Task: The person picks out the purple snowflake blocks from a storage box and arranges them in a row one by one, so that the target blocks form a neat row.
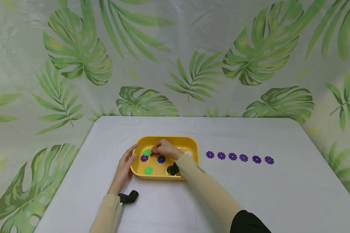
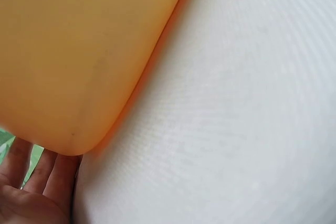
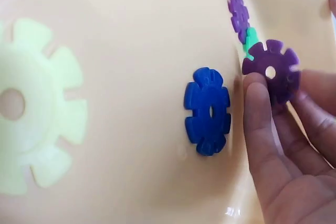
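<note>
My right hand [image 1: 165,148] is over the yellow tray [image 1: 194,142], pinching a purple snowflake disc [image 3: 274,72] between thumb and fingers. At the tray's left end my left hand [image 1: 124,164] rests against the outer wall, its fingers extended and its thumb near the rim. Below the pinched disc lies a blue disc [image 3: 208,111]. Another purple disc [image 1: 144,158] lies against a green disc [image 1: 146,152] at the left. Nearer the front wall is a second green disc [image 1: 148,170]. A pale disc [image 3: 47,103] looms large in the right wrist view.
Right of the tray, several purple discs [image 1: 232,156] form a spaced row on the white-covered table [image 1: 280,194]. A white disc [image 1: 188,153] sits inside the tray, beside my right forearm. Behind the table hangs a leaf-patterned cloth [image 1: 192,38].
</note>
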Demonstrator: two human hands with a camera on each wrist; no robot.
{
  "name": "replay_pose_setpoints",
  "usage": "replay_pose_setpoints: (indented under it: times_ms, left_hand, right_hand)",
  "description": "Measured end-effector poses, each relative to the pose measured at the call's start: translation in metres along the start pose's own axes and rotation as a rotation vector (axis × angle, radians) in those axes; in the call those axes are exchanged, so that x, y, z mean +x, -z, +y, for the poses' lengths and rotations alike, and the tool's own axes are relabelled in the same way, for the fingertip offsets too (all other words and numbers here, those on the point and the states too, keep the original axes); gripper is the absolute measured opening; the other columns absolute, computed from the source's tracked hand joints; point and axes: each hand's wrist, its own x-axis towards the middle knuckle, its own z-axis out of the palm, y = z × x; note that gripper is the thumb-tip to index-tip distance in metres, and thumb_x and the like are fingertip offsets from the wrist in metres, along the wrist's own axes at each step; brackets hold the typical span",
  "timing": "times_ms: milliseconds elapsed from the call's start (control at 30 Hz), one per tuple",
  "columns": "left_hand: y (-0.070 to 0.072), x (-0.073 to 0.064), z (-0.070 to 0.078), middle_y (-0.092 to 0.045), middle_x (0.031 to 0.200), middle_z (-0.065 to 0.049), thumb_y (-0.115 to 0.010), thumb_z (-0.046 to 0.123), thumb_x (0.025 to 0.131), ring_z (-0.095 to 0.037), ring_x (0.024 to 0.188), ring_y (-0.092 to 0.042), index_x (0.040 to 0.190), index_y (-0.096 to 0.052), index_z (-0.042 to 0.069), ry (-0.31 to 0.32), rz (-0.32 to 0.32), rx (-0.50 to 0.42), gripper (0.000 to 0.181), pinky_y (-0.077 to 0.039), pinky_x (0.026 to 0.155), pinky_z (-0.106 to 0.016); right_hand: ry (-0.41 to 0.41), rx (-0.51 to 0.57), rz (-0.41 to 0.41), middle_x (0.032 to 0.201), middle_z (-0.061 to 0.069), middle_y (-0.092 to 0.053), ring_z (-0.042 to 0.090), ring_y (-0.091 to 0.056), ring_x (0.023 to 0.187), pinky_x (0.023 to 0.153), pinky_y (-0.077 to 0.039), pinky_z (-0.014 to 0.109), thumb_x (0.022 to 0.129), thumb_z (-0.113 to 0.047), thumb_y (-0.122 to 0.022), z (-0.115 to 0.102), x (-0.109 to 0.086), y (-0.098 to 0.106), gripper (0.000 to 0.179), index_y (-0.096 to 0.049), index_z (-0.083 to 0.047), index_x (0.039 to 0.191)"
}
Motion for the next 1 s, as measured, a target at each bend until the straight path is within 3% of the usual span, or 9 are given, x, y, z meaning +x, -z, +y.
replay_pose_setpoints:
  times_ms: [267, 433, 600, 833, 1000]
  left_hand:
    - [-0.001, 0.000, 0.004, -0.024, 0.155, 0.002, -0.045, 0.019, 0.103, -0.011, 0.141, -0.018, 0.147, -0.038, 0.017, 0.017, -0.020, -0.028, 0.045, -0.023, 0.112, -0.029]
    - [-0.006, -0.008, 0.021, -0.022, 0.156, -0.003, -0.044, 0.015, 0.103, -0.016, 0.143, -0.016, 0.148, -0.035, 0.011, 0.020, -0.038, -0.019, 0.047, -0.022, 0.113, -0.031]
    - [-0.009, -0.012, 0.029, -0.023, 0.156, -0.003, -0.044, 0.015, 0.103, -0.015, 0.142, -0.018, 0.149, -0.034, 0.010, 0.033, -0.035, -0.005, 0.047, -0.024, 0.112, -0.029]
    - [-0.006, -0.010, 0.023, -0.023, 0.156, -0.004, -0.045, 0.015, 0.102, -0.017, 0.142, -0.018, 0.148, -0.035, 0.010, 0.024, -0.030, -0.014, 0.047, -0.023, 0.112, -0.031]
    - [-0.002, -0.005, 0.010, -0.024, 0.155, 0.000, -0.045, 0.018, 0.103, -0.014, 0.142, -0.018, 0.147, -0.037, 0.015, 0.016, -0.018, -0.016, 0.045, -0.023, 0.112, -0.030]
  right_hand:
    - [0.019, 0.066, 0.024, 0.095, 0.017, -0.067, 0.031, -0.066, 0.090, 0.083, -0.055, 0.038, 0.089, 0.008, -0.057, -0.002, -0.008, 0.015, 0.013, -0.066, 0.011, 0.098]
    - [0.042, 0.089, -0.041, 0.101, 0.014, -0.066, 0.020, -0.063, 0.087, 0.089, -0.052, 0.040, 0.087, 0.010, -0.056, -0.006, -0.023, 0.039, 0.020, -0.065, 0.009, 0.104]
    - [0.060, 0.116, -0.055, 0.106, 0.016, -0.064, 0.019, -0.063, 0.085, 0.091, -0.051, 0.045, 0.089, 0.007, -0.055, -0.006, -0.043, 0.070, 0.021, -0.062, 0.009, 0.109]
    - [0.031, 0.091, 0.022, 0.108, 0.017, -0.060, 0.021, -0.064, 0.079, 0.085, -0.053, 0.047, 0.091, -0.002, -0.057, 0.012, -0.077, 0.119, 0.022, -0.061, 0.005, 0.111]
    - [0.028, 0.073, 0.076, 0.113, 0.020, -0.056, 0.022, -0.065, 0.078, 0.080, -0.056, 0.039, 0.095, -0.004, -0.054, 0.034, -0.106, 0.157, 0.024, -0.056, 0.006, 0.117]
